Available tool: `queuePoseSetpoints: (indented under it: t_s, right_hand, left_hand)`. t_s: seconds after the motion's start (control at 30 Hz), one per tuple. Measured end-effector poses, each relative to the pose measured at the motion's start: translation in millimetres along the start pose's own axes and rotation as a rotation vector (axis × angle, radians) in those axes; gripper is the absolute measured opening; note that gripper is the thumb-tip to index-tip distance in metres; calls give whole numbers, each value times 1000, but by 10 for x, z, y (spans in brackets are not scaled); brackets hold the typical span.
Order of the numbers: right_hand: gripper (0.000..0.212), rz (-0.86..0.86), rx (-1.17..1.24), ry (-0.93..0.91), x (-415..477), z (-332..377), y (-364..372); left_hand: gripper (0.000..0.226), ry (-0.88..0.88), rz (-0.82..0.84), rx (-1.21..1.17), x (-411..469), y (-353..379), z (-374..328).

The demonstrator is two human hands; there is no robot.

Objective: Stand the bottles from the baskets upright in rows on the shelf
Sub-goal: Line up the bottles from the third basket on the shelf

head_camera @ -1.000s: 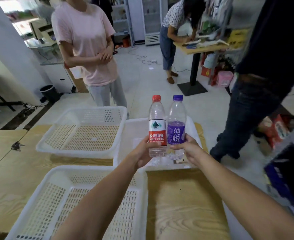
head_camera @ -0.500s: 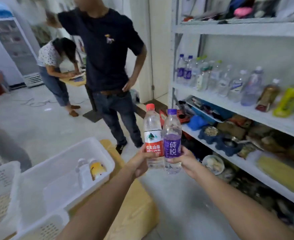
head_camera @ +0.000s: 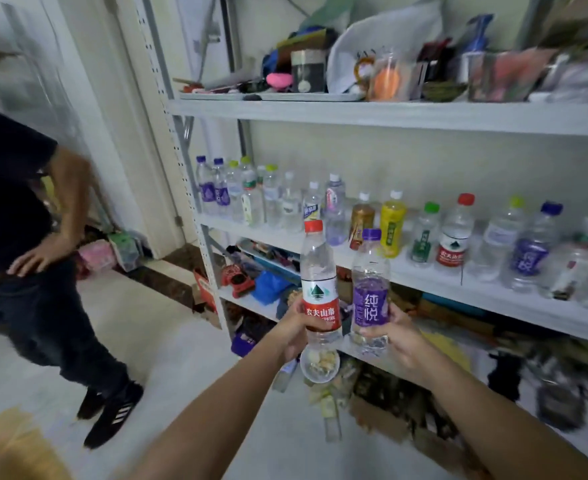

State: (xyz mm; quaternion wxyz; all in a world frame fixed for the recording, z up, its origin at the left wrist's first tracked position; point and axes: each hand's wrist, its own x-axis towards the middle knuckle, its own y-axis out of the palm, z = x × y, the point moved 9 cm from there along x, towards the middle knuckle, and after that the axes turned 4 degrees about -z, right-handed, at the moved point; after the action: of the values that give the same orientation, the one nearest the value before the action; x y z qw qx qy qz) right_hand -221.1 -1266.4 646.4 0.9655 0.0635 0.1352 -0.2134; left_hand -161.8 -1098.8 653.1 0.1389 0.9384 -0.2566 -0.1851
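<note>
Head view, the only one we have.

Our left hand [head_camera: 294, 332] curls round the lower body of the red-capped bottle [head_camera: 318, 282], fingers wrapped over the red label. Our right hand [head_camera: 394, 336] grips the purple-capped bottle [head_camera: 370, 289] the same way, thumb across its purple label. Both bottles are upright, caps up, side by side and nearly touching, just below centre toward 6 o'clock. We judge the low grip deliberate: it leaves the bases free to go down flat on a board.

The shelf [head_camera: 407, 271] runs from 9 o'clock past centre out to 3 o'clock. The standing bottles [head_camera: 392, 223] on it are lined up along the back, caps up. Purple-labelled ones sit at the far 10 o'clock end [head_camera: 213, 192] and again near 3 o'clock [head_camera: 531, 247]. A red-labelled one [head_camera: 453, 237] stands toward 3 o'clock. The front strip of the board, nearest us, shows bare white, so a second row looks possible there.

Neither held bottle touches the shelf; both hang in front of it and slightly below its edge. No basket shows here.

Top shelf [head_camera: 320, 112], 12 to 2 o'clock: mixed clutter, too blurred to sort. Below our hands at 6 o'clock, a small bowl [head_camera: 319, 365] on a lower shelf. A bystander [head_camera: 19, 209] stands at 9 o'clock, hand on hip, well apart from us.

Judgement: carry step nearly done, placing next. A lift over the board edge is needed, then setting down clear of neighbours so none topples
</note>
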Motion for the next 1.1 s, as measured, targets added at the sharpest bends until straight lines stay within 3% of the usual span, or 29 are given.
queuePoseSetpoints:
  t_s: [0.2,0.4,0.53,0.77,0.9,0.93,1.03,1.1]
  right_hand:
    - [78,-79,7,-22,601,188,-19]
    - [85,-75,19,-54,1258,313,501]
    - [67,-75,38,-52,1765,390,979]
    - [56,-113,51,-64,2554,554,1888]
    - [52,-177,14,-44,2969,539,2273]
    - [52,-212,1,-48,3063,536,2333]
    - [85,-387,-52,-68,3238,586,2390]
    - [96,-442,-76,-64,3389,525,2397]
  left_hand:
    - [93,25,-112,-21,555,-312,-264]
    - [68,89,-207,-7,1177,-982,-710]
    - [64,114,-227,14,1653,-1451,-1020]
    - [93,77,-163,192,2601,-2270,-1439]
    - [83,122,-137,317,2911,-2460,-1772]
    - [82,135,-124,335,2992,-2492,-1827]
    - [70,178,-123,391,3196,-2547,-1941]
    - [70,199,-121,391,3320,-2568,-1970]
